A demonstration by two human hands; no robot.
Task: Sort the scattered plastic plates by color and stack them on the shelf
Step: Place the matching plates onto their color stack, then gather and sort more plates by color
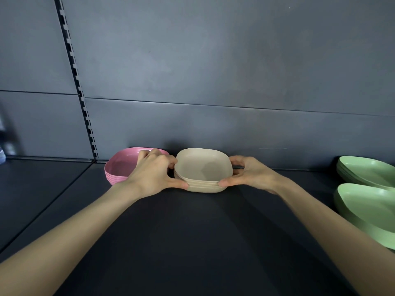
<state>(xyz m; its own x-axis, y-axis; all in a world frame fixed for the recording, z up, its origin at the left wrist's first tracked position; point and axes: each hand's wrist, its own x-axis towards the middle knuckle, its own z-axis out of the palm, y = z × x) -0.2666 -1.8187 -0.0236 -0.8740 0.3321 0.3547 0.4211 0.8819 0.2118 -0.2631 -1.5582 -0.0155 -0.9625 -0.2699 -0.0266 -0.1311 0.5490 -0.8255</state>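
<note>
A stack of several beige plates [203,168] rests on the dark shelf [192,231] near the back wall. My left hand [152,174] grips the stack's left side, thumb on the front edge. My right hand [249,174] grips its right side in the same way. Directly left of it sits a stack of pink plates [120,167], partly hidden behind my left hand. At the right edge lie two groups of green plates, one stack at the back [369,170] and one nearer [367,207].
A dark grey back panel [213,82] rises behind the plates, with a slotted upright [79,90] at the left. A seam in the shelf surface runs diagonally at the left. Blurred objects sit at the far left edge.
</note>
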